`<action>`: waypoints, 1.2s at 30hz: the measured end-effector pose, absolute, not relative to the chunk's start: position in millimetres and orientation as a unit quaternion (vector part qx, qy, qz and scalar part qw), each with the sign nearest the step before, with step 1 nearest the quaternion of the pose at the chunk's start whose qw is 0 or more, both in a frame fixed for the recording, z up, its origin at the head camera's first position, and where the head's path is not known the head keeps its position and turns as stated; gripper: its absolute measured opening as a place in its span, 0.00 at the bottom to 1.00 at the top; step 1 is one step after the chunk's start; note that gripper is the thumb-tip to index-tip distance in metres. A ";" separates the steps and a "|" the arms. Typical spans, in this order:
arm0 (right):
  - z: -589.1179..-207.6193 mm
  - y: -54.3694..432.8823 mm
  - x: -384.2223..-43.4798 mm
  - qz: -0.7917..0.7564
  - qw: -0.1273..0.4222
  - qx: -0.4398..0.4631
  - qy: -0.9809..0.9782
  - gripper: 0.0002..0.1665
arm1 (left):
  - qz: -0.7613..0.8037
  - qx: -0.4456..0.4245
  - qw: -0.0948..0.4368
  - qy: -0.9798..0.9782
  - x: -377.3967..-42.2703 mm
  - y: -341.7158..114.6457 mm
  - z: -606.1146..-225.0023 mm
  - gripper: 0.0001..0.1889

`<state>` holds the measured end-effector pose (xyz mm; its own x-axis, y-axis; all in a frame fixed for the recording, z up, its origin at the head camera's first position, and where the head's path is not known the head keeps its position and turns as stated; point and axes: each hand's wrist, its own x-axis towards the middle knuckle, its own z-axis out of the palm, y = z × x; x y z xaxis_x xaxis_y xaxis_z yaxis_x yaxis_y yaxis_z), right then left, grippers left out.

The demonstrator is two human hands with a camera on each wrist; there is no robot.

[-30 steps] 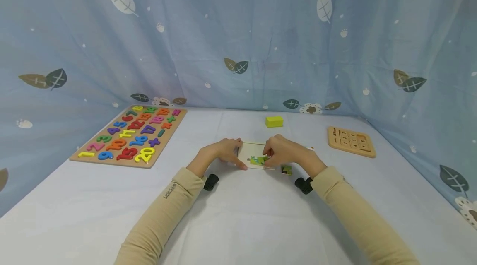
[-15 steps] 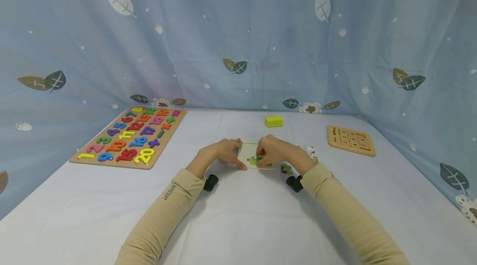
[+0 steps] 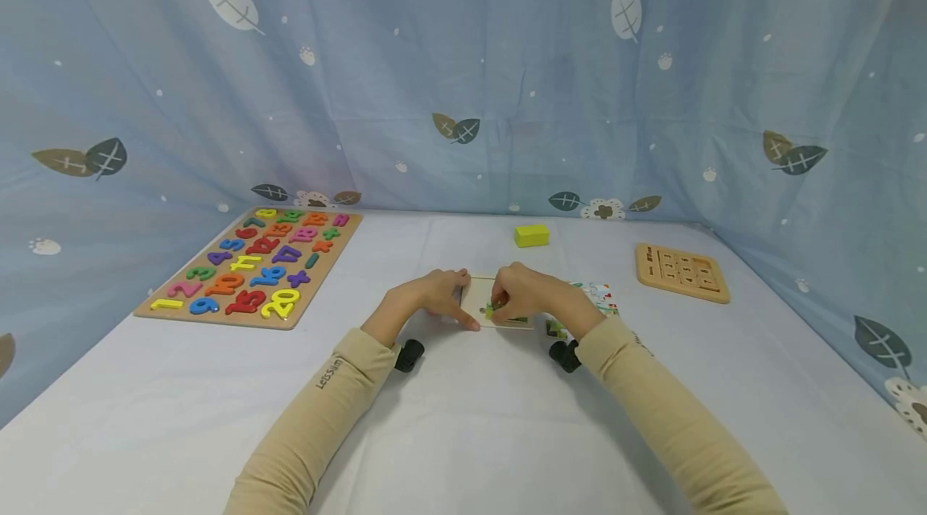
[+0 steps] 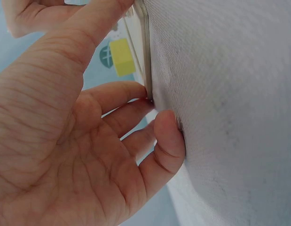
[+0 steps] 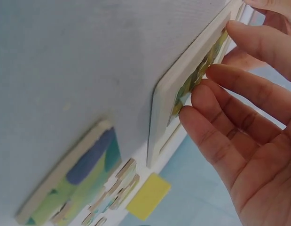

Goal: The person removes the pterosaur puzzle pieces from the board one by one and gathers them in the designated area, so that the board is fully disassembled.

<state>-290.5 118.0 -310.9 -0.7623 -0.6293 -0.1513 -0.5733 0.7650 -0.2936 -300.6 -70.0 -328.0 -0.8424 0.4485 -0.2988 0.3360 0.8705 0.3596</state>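
Note:
In the head view, a pale puzzle board (image 3: pixel 475 294) lies flat on the white cloth between the hands. My left hand (image 3: pixel 440 295) holds its left side, thumb at the near corner and fingers at the far edge. In the left wrist view the index fingertip touches the board's edge (image 4: pixel 146 56). A few green jigsaw pieces (image 5: pixel 197 75) sit in the board's recess along the near side. My right hand (image 3: pixel 532 292) rests its fingertips on them, fingers slightly bent, partly covering the pieces. Right of the board lies a loose green jigsaw piece (image 3: pixel 554 328).
Several loose jigsaw pieces (image 3: pixel 603 295) lie beyond the right wrist, partly hidden. A yellow block (image 3: pixel 532 236) stands behind the board. To the left is a wooden board of colourful numbers (image 3: pixel 326 265); to the right, a small wooden number board (image 3: pixel 681 273). A blue curtain (image 3: pixel 391 80) hangs behind.
My right hand has moved left along the row of pieces, uncovering more of the loose pieces on the right. My left hand and the board have stayed in place.

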 end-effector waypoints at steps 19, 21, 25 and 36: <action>-310.8 111.5 -286.3 -0.098 0.124 -0.308 0.938 0.08 | 0.139 0.215 0.186 0.949 -300.6 -70.7 -328.0 0.52; -311.7 112.0 -286.2 -0.098 0.117 -0.311 0.938 0.08 | 0.138 0.215 0.187 0.948 -300.3 -70.5 -327.7 0.52; -313.4 114.7 -285.7 -0.094 0.089 -0.326 0.936 0.07 | 0.138 0.213 0.187 0.949 -299.5 -70.0 -326.9 0.52; -312.0 113.6 -284.3 -0.086 0.049 -0.341 0.935 0.07 | 0.143 0.209 0.186 0.949 -299.5 -69.6 -327.8 0.53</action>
<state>-284.3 113.6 -312.0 -0.7629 -0.6457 -0.0324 -0.6290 0.7529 -0.1934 -299.5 -69.6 -327.8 -0.8435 0.4502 -0.2931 0.3435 0.8715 0.3500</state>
